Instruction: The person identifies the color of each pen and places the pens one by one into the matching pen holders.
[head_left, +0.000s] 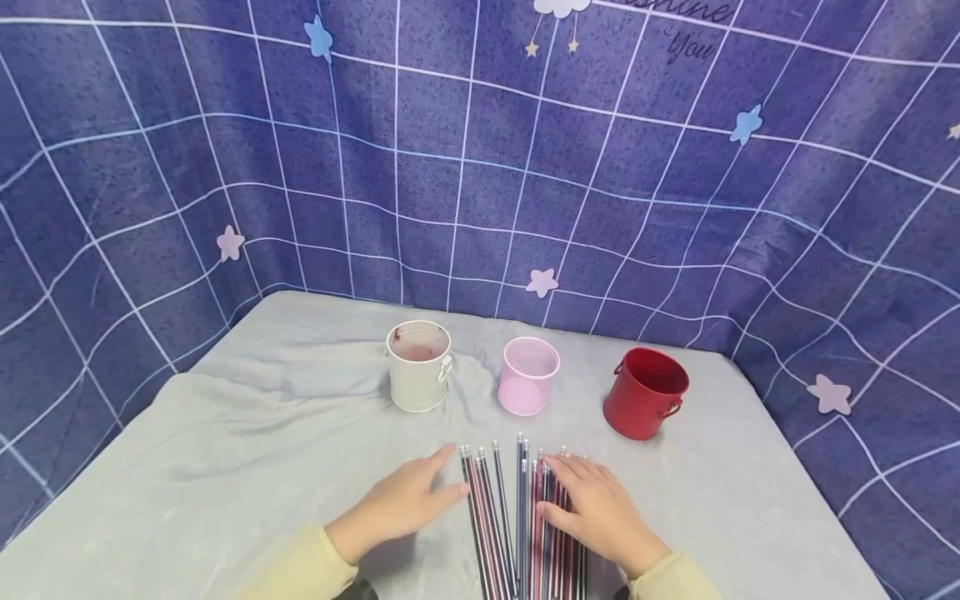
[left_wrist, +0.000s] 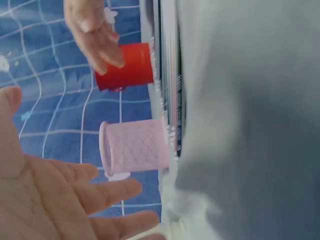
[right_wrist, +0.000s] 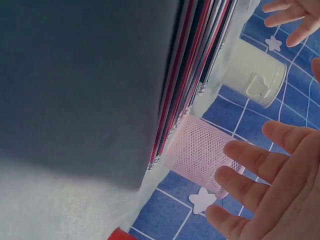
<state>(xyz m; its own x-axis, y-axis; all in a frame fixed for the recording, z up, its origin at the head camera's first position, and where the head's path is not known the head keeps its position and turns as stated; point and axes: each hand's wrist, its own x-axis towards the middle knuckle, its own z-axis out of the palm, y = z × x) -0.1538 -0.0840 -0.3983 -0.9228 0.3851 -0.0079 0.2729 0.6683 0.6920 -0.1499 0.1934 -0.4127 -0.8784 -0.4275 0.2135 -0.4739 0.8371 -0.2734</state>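
Several striped pencils (head_left: 491, 525) in dark and red tones lie side by side on the cloth, silver ferrule ends pointing away from me. My left hand (head_left: 405, 498) hovers at their left edge with fingers spread and nothing in it. Over the right part of the pencils is my right hand (head_left: 600, 512), fingers extended, also holding nothing. In the right wrist view the pencils (right_wrist: 187, 75) appear apart from the right hand (right_wrist: 280, 185). The left wrist view shows the left palm (left_wrist: 55, 200) with fingers straight.
Behind the pencils stand a cream bucket (head_left: 418, 379), a pink mesh cup (head_left: 525, 387) and a red bucket (head_left: 637, 404) with small handles. A grey cloth (head_left: 225, 467) covers the table. A blue grid-patterned curtain (head_left: 435, 192) hangs around the back and sides.
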